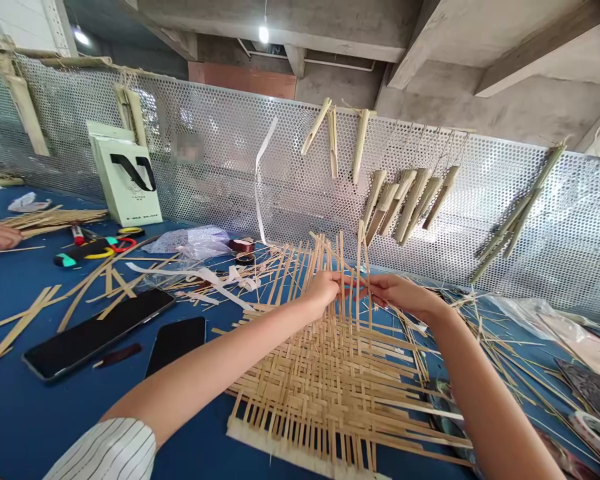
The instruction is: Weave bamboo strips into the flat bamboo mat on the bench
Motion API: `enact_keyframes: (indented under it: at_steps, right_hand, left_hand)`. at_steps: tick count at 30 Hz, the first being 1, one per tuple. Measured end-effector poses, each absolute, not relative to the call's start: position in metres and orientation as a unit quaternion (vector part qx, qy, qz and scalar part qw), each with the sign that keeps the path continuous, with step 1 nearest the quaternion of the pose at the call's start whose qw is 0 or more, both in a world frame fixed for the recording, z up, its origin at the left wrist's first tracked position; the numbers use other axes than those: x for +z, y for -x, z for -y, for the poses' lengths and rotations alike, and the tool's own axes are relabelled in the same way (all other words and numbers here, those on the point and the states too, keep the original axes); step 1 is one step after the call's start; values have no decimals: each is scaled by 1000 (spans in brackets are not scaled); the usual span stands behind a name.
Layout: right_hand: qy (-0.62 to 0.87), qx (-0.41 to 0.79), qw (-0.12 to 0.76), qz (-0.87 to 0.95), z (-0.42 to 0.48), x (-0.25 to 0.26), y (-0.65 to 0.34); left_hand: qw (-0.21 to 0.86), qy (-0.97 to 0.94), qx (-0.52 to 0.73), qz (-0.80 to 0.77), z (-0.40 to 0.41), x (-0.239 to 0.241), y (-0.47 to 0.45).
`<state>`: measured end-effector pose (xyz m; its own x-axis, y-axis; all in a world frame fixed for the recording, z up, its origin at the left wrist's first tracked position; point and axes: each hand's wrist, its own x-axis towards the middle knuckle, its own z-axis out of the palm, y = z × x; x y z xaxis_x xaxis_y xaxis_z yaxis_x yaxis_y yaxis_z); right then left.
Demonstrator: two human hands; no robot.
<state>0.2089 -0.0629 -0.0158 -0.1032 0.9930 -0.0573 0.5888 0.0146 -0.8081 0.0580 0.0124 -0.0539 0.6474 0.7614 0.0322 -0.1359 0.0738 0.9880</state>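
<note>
Messy, flat blue table [10, 413]. Behind it stood gray metal screen [300, 187] full of small round holes; bare concrete roof above. Mid-table lay woven mat [330, 387] of thin, pale, stiff bamboo. At mat's far edge, left hand [324, 288] and right hand [399, 293] pinched upright strips [341, 260], fingers closed narrow.

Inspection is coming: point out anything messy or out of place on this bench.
Loose bamboo strips lie scattered across the blue table, some beside two phones. At the woven mat, unwoven ends splay unevenly where the left hand and right hand pinch them.
</note>
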Motion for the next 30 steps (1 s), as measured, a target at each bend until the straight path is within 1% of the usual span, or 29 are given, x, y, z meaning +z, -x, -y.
enact_keyframes:
  at_steps: [4,11,20,26,30]
  right_hand:
    - [588,372,279,662,63,-18,-216]
    - [618,379,313,614,56,-24,-223]
    - [630,312,334,628,55,-22,-219]
    - [638,311,354,609,56,-22,-221]
    - [632,310,351,617,56,-22,-222]
  left_hand:
    - [686,-595,325,-265,-12,-53,-58]
    - [692,-588,325,-264,-15,-56,-60]
    - [706,-566,338,-258,-11,-51,-58]
    - [696,-574,361,-237,-9,-52,-58]
    - [711,-544,382,-231,-8,-46,-57]
